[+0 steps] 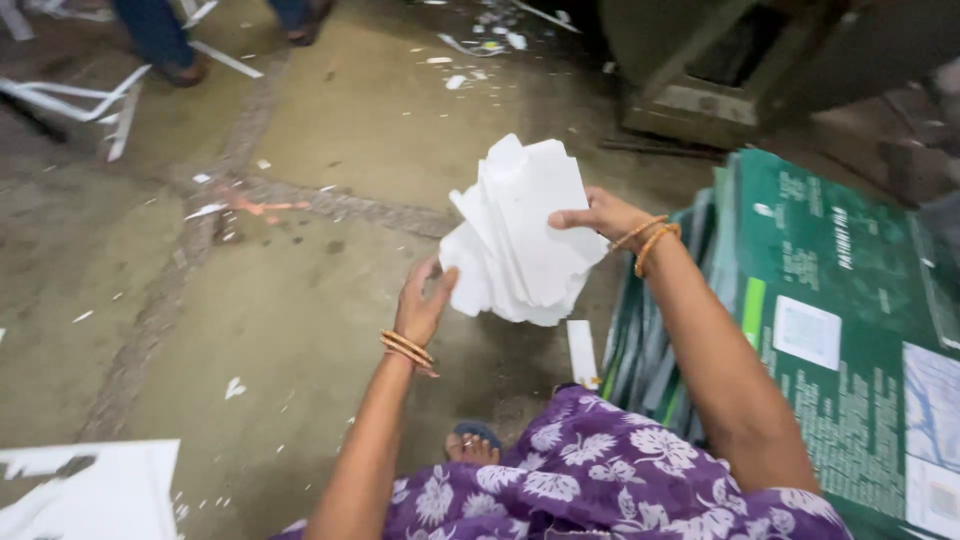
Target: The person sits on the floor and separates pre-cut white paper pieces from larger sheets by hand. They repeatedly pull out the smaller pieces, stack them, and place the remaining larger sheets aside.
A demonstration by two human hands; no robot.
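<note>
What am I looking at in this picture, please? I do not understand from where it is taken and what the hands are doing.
The camera sits on a person's head and looks down, so the two bare arms you see belong to that person. The right hand grips a fanned bundle of white cut sheets at its upper edge; the left hand is open at the bundle's lower left edge, and whether it touches is hard to tell. Both wrists carry orange bangles. Below is a purple flowered garment and a foot in a sandal. At the right lies a stack of green printed sheets. The concrete floor holds white paper scraps, and more white sheets lie at the lower left. Another person's feet show at the top left.
</note>
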